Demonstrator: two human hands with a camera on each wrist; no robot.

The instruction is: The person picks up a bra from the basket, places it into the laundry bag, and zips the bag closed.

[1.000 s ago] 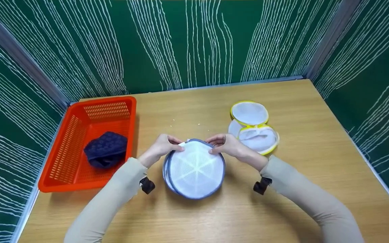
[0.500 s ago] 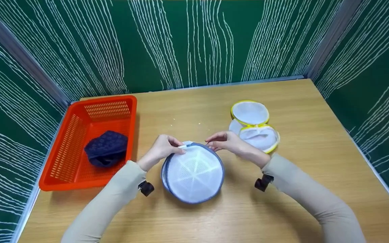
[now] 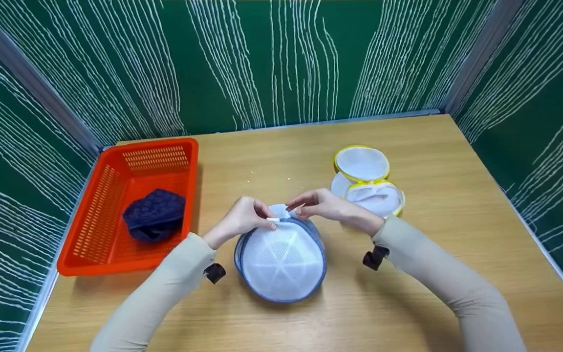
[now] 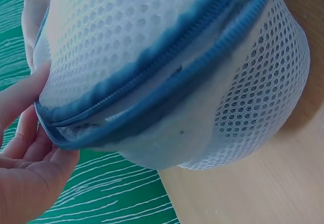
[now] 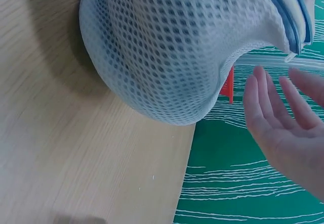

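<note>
A round white mesh laundry bag (image 3: 281, 264) with blue-grey zipper trim is propped up over the middle of the table. My left hand (image 3: 249, 217) pinches its top edge beside a white tab; in the left wrist view the thumb lies on the mesh side and the fingers are beneath the blue zipper trim (image 4: 167, 102). Close by the zipper's end is my right hand (image 3: 323, 205), its fingers extended and loosely spread. The right wrist view shows that hand (image 5: 288, 128) apart from the bulging mesh (image 5: 167, 52), with a small zipper end near the fingertips.
At the left stands an orange-red plastic basket (image 3: 191, 186) holding a dark navy patterned cloth item (image 3: 154, 215). Behind my right hand lies an opened white mesh bag with yellow trim (image 3: 362, 164). Green panels (image 3: 306, 63) with white wavy lines border the wooden table (image 3: 457, 195).
My right hand has let go of the bag's rim and moved left toward the zipper end. The bag's front face has tipped lower, and its back side shows more. My left hand keeps its pinch.
</note>
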